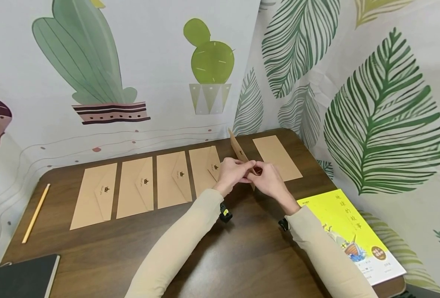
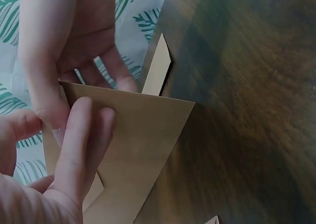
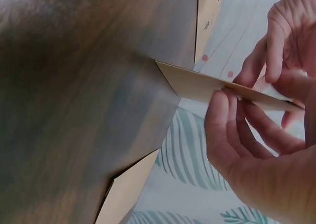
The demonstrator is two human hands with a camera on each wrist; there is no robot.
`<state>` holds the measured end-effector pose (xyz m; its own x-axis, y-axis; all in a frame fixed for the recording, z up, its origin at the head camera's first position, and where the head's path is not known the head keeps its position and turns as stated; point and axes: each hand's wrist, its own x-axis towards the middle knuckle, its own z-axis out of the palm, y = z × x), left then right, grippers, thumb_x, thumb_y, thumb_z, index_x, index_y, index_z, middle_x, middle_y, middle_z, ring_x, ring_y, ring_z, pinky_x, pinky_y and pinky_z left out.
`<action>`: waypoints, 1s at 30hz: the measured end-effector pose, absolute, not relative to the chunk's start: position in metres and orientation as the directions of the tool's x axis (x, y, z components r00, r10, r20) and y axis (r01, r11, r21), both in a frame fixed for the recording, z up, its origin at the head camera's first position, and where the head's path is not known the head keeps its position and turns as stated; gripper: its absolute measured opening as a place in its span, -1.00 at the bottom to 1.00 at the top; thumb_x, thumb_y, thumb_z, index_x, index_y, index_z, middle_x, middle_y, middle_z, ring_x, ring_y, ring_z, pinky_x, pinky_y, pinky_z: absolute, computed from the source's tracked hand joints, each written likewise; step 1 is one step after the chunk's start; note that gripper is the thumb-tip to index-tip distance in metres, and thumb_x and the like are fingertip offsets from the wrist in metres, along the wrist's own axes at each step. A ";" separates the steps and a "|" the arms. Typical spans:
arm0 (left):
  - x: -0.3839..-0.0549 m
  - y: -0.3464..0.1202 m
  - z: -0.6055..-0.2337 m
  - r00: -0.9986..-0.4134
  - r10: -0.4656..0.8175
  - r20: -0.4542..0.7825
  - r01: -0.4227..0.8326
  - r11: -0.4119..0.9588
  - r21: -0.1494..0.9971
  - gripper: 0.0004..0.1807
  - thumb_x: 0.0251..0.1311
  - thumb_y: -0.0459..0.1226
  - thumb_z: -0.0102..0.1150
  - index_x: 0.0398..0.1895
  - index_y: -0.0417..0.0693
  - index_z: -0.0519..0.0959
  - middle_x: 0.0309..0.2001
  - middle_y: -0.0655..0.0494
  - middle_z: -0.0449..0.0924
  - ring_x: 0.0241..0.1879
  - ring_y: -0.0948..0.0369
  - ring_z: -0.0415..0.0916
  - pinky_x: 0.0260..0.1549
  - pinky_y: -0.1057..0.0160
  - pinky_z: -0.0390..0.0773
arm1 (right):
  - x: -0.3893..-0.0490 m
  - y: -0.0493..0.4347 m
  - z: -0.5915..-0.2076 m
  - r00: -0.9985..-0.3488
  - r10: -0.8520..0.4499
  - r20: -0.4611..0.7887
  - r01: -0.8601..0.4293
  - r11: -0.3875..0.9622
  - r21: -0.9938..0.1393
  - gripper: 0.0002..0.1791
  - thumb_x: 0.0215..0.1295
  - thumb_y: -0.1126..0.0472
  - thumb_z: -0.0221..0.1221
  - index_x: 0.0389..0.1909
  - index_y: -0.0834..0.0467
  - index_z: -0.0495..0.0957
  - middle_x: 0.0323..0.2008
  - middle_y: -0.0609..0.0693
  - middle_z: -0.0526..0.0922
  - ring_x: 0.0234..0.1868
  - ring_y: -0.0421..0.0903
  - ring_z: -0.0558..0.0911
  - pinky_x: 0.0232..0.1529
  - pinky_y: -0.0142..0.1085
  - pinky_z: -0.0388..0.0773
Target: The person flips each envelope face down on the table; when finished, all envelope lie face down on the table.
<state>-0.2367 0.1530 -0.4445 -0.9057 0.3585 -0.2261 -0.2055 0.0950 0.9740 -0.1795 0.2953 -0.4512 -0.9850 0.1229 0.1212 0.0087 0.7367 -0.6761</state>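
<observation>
A brown paper envelope [image 1: 237,148] stands on edge above the table, between my two hands. My left hand [image 1: 232,173] pinches it from the left side, its fingers lying on the envelope's near face in the left wrist view [image 2: 143,140]. Opposite, my right hand [image 1: 269,180] pinches the same envelope's edge, with thumb and fingers on either side in the right wrist view [image 3: 190,81]. The hands meet closely, so part of the envelope and flap is hidden. Just left lies a flat envelope [image 1: 201,161] with a crown print; a plain brown one [image 1: 279,157] lies right.
More crown-printed envelopes [image 1: 93,194] lie in a row along the back of the brown table [image 1: 205,265]. A yellow pencil [image 1: 36,213] and a dark notebook [image 1: 22,277] are at left. A yellow book [image 1: 348,231] sits near the right edge, beside my right forearm. Patterned cloth hangs behind.
</observation>
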 end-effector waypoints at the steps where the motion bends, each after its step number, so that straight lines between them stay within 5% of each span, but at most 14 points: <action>1: -0.237 0.152 -0.444 -0.906 0.358 -0.227 -0.203 0.102 0.974 -0.65 0.40 -0.20 0.45 -0.08 -0.41 0.79 -0.27 -0.17 0.86 -0.48 0.23 0.79 -0.35 0.18 0.89 | -0.179 0.296 -0.451 -0.988 0.104 0.110 0.001 0.732 -0.682 -0.73 0.41 0.08 0.36 -0.06 0.19 0.75 -0.34 0.08 0.78 -0.33 -0.04 0.63 -0.32 -0.32 0.50; 8: -0.236 0.146 -0.441 -0.930 0.299 -0.215 -0.136 0.265 0.955 -0.73 0.34 -0.17 0.40 -0.23 -0.24 0.85 -0.28 -0.03 0.87 -0.38 0.28 0.70 -0.37 0.37 0.72 | -0.178 0.305 -0.451 -0.995 -0.090 -0.047 -0.023 0.655 -0.756 -0.51 0.50 -0.04 0.36 0.21 0.23 0.67 -0.07 0.14 0.82 -0.10 -0.01 0.73 -0.11 -0.30 0.64; 13: -0.236 0.143 -0.442 -0.902 0.347 -0.259 -0.221 0.146 0.964 -0.72 0.39 -0.29 0.30 -0.06 -0.39 0.78 -0.23 -0.17 0.88 -0.43 0.22 0.84 -0.29 0.27 0.87 | -0.179 0.313 -0.456 -0.971 -0.205 -0.124 -0.016 0.574 -0.819 -0.36 0.75 -0.09 0.03 0.49 0.35 0.48 0.34 0.30 0.67 0.28 0.14 0.68 0.25 -0.08 0.70; 18: -0.236 0.143 -0.442 -0.892 0.351 -0.285 -0.278 0.071 0.958 -0.68 0.43 -0.36 0.26 0.09 -0.48 0.68 -0.19 -0.30 0.86 -0.51 0.25 0.80 -0.34 0.29 0.86 | -0.179 0.317 -0.461 -0.949 -0.240 -0.205 0.064 0.491 -0.869 -0.21 0.81 -0.20 -0.29 0.52 0.41 0.39 0.44 0.39 0.52 0.44 0.27 0.53 0.42 0.14 0.65; 21: -0.235 0.142 -0.442 -0.890 0.349 -0.294 -0.293 0.058 0.954 -0.66 0.43 -0.39 0.22 0.13 -0.50 0.65 -0.19 -0.33 0.85 -0.53 0.25 0.78 -0.36 0.30 0.86 | -0.180 0.318 -0.463 -0.951 -0.221 -0.216 0.082 0.493 -0.866 -0.25 0.83 -0.15 -0.29 0.49 0.42 0.41 0.40 0.34 0.57 0.40 0.22 0.57 0.36 0.02 0.69; 23: -0.234 0.141 -0.443 -0.889 0.348 -0.298 -0.296 0.060 0.953 -0.67 0.41 -0.40 0.20 0.12 -0.49 0.65 -0.22 -0.30 0.86 -0.53 0.25 0.78 -0.35 0.29 0.86 | -0.182 0.319 -0.466 -0.956 -0.204 -0.212 0.078 0.520 -0.851 -0.35 0.83 -0.07 -0.22 0.41 0.40 0.51 0.12 0.27 0.69 0.15 0.12 0.65 0.12 -0.19 0.69; 26: -0.233 0.139 -0.444 -0.889 0.349 -0.297 -0.288 0.079 0.954 -0.69 0.38 -0.42 0.16 0.08 -0.45 0.67 -0.31 -0.20 0.84 -0.54 0.24 0.79 -0.34 0.27 0.87 | -0.185 0.319 -0.469 -0.965 -0.158 -0.210 0.085 0.570 -0.817 -0.48 0.79 -0.02 -0.06 0.24 0.35 0.61 -0.22 0.04 0.61 -0.12 -0.06 0.56 -0.12 -0.34 0.47; 28: -0.232 0.138 -0.445 -0.892 0.346 -0.291 -0.274 0.099 0.957 -0.72 0.37 -0.42 0.15 0.02 -0.43 0.70 -0.36 -0.12 0.81 -0.53 0.23 0.80 -0.35 0.26 0.87 | -0.185 0.320 -0.470 -0.966 -0.128 -0.225 0.111 0.583 -0.805 -0.48 0.75 -0.06 0.01 0.23 0.31 0.63 -0.26 0.02 0.56 -0.16 -0.06 0.50 -0.14 -0.31 0.42; 30: -0.232 0.137 -0.446 -0.897 0.341 -0.281 -0.258 0.113 0.960 -0.74 0.36 -0.42 0.15 -0.02 -0.40 0.71 -0.38 -0.08 0.79 -0.53 0.20 0.81 -0.36 0.25 0.87 | -0.185 0.320 -0.469 -0.965 -0.094 -0.244 0.145 0.584 -0.799 -0.41 0.71 -0.13 0.07 0.31 0.32 0.60 -0.09 0.10 0.67 -0.02 -0.03 0.58 0.00 -0.26 0.53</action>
